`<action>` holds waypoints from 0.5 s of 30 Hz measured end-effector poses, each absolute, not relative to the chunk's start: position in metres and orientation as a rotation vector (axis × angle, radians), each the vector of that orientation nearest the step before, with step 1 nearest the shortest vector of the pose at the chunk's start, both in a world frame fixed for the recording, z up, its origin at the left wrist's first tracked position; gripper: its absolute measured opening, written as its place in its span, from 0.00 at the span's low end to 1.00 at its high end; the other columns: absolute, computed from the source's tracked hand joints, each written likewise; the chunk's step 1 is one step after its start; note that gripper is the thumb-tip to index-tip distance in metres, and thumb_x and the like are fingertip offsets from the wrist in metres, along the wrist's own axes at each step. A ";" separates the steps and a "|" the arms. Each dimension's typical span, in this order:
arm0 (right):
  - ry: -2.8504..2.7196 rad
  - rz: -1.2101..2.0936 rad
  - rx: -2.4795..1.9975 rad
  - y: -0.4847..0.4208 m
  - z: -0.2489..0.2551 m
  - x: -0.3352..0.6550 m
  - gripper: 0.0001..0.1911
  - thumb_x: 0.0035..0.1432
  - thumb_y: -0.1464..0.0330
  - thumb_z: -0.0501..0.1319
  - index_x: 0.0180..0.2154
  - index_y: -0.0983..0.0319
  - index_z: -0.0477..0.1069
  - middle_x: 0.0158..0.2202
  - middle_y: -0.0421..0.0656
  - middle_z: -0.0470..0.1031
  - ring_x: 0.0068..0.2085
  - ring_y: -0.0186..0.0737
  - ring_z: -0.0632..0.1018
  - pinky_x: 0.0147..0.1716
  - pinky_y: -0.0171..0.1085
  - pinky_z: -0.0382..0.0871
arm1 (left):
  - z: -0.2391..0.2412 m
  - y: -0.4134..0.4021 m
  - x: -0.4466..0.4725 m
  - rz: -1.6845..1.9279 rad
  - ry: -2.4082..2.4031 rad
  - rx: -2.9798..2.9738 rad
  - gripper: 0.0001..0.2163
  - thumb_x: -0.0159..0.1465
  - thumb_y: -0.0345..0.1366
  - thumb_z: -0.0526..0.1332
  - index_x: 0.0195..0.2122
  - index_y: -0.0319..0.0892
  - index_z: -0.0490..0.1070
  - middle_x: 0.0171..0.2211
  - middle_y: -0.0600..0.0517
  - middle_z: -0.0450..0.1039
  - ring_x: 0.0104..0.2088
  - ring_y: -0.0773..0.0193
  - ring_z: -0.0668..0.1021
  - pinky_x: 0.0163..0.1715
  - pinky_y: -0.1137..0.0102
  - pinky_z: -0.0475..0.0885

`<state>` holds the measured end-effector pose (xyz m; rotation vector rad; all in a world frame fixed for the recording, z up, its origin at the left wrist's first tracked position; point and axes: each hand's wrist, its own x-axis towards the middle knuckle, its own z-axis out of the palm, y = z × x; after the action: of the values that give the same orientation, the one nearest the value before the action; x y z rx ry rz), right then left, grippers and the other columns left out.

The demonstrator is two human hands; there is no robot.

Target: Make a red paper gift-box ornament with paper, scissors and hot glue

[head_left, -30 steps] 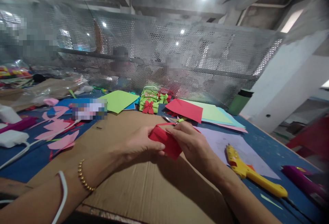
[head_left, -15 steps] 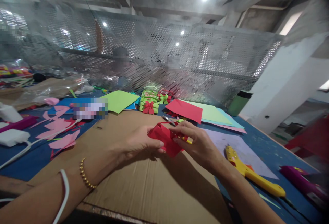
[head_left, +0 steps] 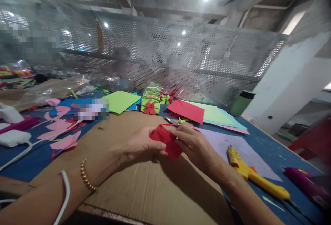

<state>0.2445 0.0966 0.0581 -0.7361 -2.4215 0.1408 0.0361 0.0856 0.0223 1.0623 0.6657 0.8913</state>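
Observation:
Both of my hands hold a folded piece of red paper (head_left: 165, 141) just above a flat sheet of brown cardboard (head_left: 144, 183). My left hand (head_left: 141, 145) grips its left side, thumb pressed along the lower edge. My right hand (head_left: 195, 145) pinches the right side, fingers curled over the fold. A bead bracelet circles my left wrist.
A yellow glue gun (head_left: 254, 177) lies right of my right arm on a lilac sheet (head_left: 232, 145). A purple tool (head_left: 305, 183) sits at the far right. Red and green sheets (head_left: 187, 110), small paper bows (head_left: 150, 107), pink cut-outs (head_left: 60, 132) and a green cup (head_left: 239, 103) lie beyond. Behind a mesh screen sit other people.
My right hand's fingers opened off the paper half a second ago and have closed back onto its right side. My left hand has stayed put.

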 end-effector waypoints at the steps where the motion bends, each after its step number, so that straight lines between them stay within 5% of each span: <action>1: -2.429 0.132 -0.727 0.094 0.059 0.244 0.13 0.69 0.72 0.54 0.45 0.60 0.77 0.37 0.45 0.72 0.37 0.38 0.73 0.37 0.37 0.69 | 0.022 0.086 0.036 0.899 0.647 1.052 0.20 0.54 0.26 0.68 0.49 0.38 0.74 0.36 0.44 0.77 0.27 0.66 0.76 0.27 0.71 0.69; 8: -2.430 0.061 -0.693 0.089 0.058 0.242 0.14 0.67 0.75 0.52 0.47 0.61 0.75 0.38 0.47 0.71 0.39 0.41 0.70 0.38 0.42 0.69 | 0.026 0.089 0.035 0.964 0.654 1.136 0.19 0.52 0.27 0.72 0.46 0.36 0.77 0.40 0.44 0.78 0.34 0.64 0.78 0.34 0.71 0.73; 12: -2.461 -0.056 -0.691 0.084 0.059 0.238 0.11 0.66 0.74 0.54 0.39 0.63 0.76 0.35 0.47 0.71 0.36 0.41 0.69 0.35 0.41 0.68 | 0.032 0.087 0.035 0.953 0.665 1.149 0.18 0.60 0.43 0.69 0.47 0.38 0.77 0.42 0.42 0.78 0.33 0.63 0.79 0.31 0.70 0.76; 15: -2.482 -0.112 -0.646 0.080 0.063 0.237 0.13 0.66 0.74 0.54 0.43 0.61 0.77 0.35 0.47 0.73 0.37 0.42 0.71 0.38 0.43 0.68 | 0.035 0.087 0.035 0.970 0.717 1.113 0.19 0.62 0.48 0.67 0.46 0.37 0.77 0.38 0.42 0.78 0.30 0.63 0.79 0.26 0.71 0.75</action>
<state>0.2368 0.0799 0.0629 -0.6461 -2.4820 -0.1115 0.0354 0.0867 0.0346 1.1134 0.7170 0.9699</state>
